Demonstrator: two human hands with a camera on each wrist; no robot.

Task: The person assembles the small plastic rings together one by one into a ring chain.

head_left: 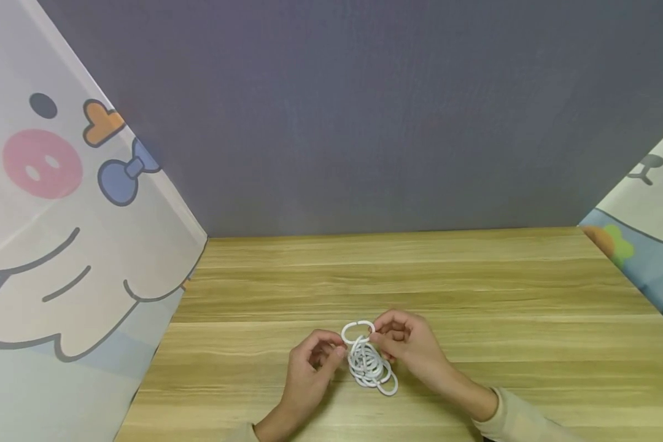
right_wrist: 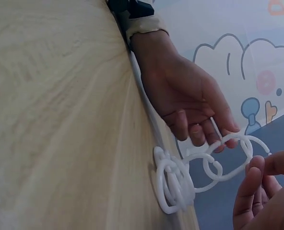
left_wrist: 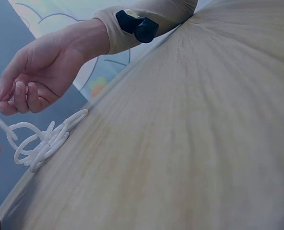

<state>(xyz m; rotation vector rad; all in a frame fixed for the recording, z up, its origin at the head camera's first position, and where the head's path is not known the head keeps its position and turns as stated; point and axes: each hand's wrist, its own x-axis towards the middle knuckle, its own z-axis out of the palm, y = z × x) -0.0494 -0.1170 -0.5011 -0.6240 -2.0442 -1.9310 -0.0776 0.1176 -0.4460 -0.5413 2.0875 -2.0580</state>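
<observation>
A white oval plastic chain link [head_left: 357, 323] with a small gap in its side is held up between the two hands. My right hand [head_left: 411, 344] pinches its right end between thumb and index finger. At the opposite end, the left hand [head_left: 307, 374] has its thumb and index fingertip on the link, the other fingers loosely curled. From this link hangs a cluster of linked white rings [head_left: 367, 366], bunched over the table. In the right wrist view, the left hand [right_wrist: 185, 96] is at the upper links, beside the bunched rings [right_wrist: 173, 187].
The wood-grain table [head_left: 265, 276] spreads around both hands. A dark grey panel [head_left: 364, 123] rises at its back. Cartoon-printed panels [head_left: 116, 258] stand along the left and right sides.
</observation>
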